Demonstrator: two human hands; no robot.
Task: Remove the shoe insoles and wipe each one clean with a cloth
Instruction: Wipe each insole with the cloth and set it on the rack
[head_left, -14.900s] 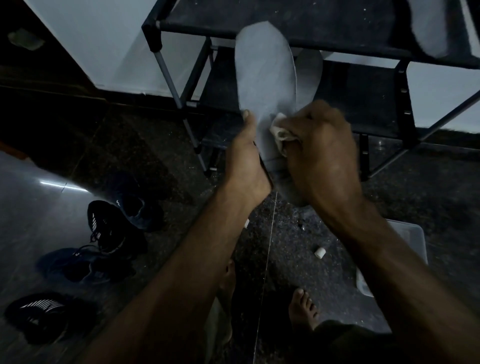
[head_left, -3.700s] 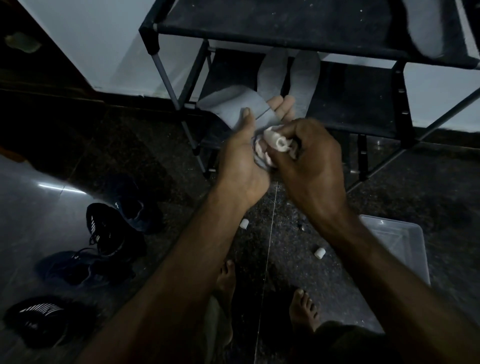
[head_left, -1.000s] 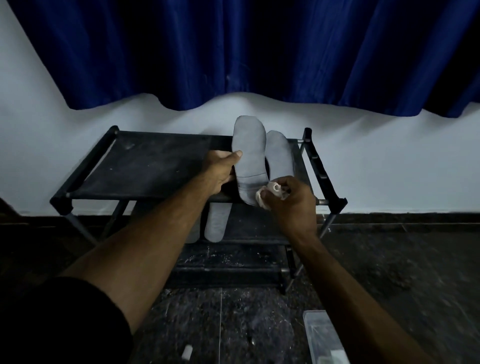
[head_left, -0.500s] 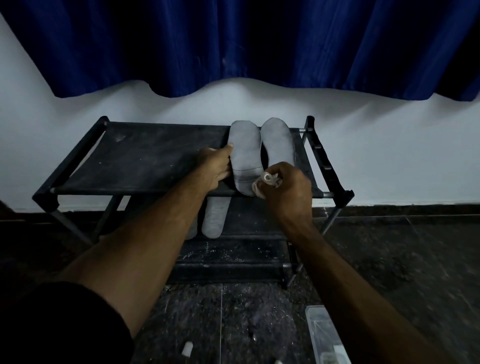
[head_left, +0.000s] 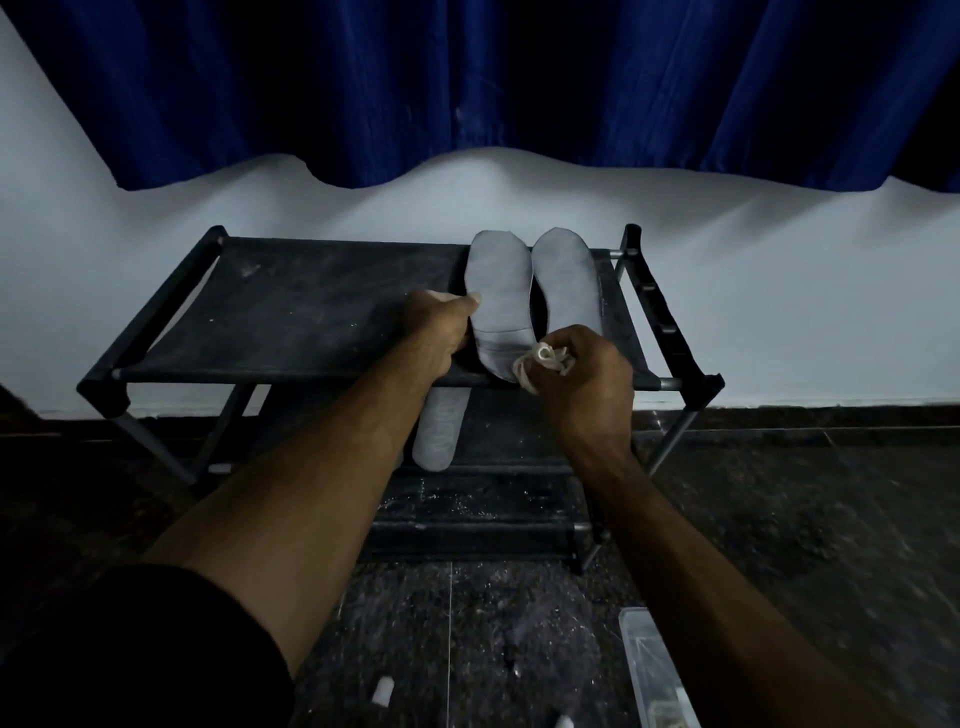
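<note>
Resting flat on the top shelf of the black rack (head_left: 291, 317), the left grey insole (head_left: 500, 291) now lies beside the right grey insole (head_left: 567, 286), their long edges nearly touching; 1.0 s ago we saw it tilted up off the fabric, and 3.7 s ago it was bent between both hands above the floor. Our left hand (head_left: 439, 325) touches the insole's left edge, thumb tip on its surface, the other fingers tucked under the palm, so we cannot tell whether it grips or only rests there. Our right hand (head_left: 582, 384) clenches the bunched white cloth (head_left: 540, 364), which meets the heel end of the left insole at the shelf's front bar. 1 more grey insole (head_left: 439, 431) shows on the lower shelf, partly hidden behind our left forearm. A clear plastic box (head_left: 657, 670) sits on the dark floor at bottom right, with small white bits near it.
</note>
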